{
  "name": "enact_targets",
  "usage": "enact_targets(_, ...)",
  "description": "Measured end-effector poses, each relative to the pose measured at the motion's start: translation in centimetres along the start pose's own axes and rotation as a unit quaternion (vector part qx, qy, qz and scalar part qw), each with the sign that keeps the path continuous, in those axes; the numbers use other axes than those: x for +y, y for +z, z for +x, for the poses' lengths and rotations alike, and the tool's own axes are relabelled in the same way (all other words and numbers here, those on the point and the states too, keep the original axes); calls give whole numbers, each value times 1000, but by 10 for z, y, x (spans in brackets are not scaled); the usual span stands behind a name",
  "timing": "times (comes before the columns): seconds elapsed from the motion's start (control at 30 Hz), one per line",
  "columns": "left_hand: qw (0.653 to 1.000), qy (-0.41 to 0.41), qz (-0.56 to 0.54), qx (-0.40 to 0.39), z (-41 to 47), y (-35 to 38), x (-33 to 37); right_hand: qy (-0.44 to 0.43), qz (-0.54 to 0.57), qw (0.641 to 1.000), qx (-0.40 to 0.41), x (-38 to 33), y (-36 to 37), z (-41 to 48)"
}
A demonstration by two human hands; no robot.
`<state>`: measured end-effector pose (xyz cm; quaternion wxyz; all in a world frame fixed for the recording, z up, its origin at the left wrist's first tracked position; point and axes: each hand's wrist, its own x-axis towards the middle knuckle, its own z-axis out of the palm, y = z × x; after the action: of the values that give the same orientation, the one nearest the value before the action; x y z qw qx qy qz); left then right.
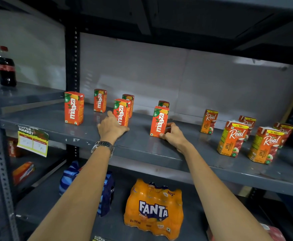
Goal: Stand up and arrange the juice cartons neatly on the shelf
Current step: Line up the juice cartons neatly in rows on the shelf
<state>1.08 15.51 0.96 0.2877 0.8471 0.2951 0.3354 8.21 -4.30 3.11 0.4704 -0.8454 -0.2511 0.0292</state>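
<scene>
Both forearms reached up from below the camera toward the middle shelf [142, 146], the left one bearing a metal wristwatch [102, 146]. Beneath them, on the lower shelf, lay a Fanta multipack [153, 208].

Left hand [111, 126] rested on the shelf with fingers loosely curled against the base of the second front Maaza carton [121, 112]; a firm grip could not be confirmed. Right hand [172, 134] pinched the lower right edge of the third front Maaza carton [159, 121], thumb and fingers closed on it.

Condition of stock: all six Maaza cartons visible stood upright, three in front and three behind, including the leftmost front carton [74, 108]. Spacing was uneven and the rows were not aligned. To the right, the Real apple cartons [232, 138] also stood upright but were scattered and turned at differing angles.

Assessment: standing-up appeared complete for what was visible; squaring the Maaza rows was in hand, and straightening the Real group remained outstanding.
</scene>
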Motion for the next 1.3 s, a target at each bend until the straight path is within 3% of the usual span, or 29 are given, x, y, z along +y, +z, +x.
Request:
enact_targets(0.5, 1000, -11, -5, 5, -1, -1, 1, 3, -1, 1000, -8, -2, 1, -2)
enact_targets(0.7, 1000, -20, -13, -3, -4, -4, 4, 10, 47, 999, -16, -1, -5, -13)
enact_targets(0.77, 1000, -10, -23, 19, -8, -7, 8, -2, 73, 997, 32, 3, -13, -24)
enact_targets(0.83, 993, 67, -41, 88, -18, -10, 17, -48, 66, 986, 148, 14, -25, -39)
enact_targets(0.9, 962, 187, -71, 185, -37, -9, 34, -111, 7, 950, 292, 25, -39, -58)
enact_targets(0.97, 930, 259, -149, 213, -60, 2, 62, -134, -73, 892, 425, 35, -52, -77)
enact_targets(1.03, 916, 290, -237, 141, -82, 26, 97, -97, -107, 847, 511, 45, -65, -90)
enact_targets(1.07, 911, 298, -272, 86, -93, 39, 117, -63, -106, 842, 525, 50, -71, -93)
enact_targets(1.2, 900, 231, -322, -184, -133, 84, 178, 47, -84, 890, 445, 68, -98, -97)
enact_targets(1.3, 892, 200, -295, -280, -144, 103, 193, 55, -93, 928, 357, 78, -119, -93)
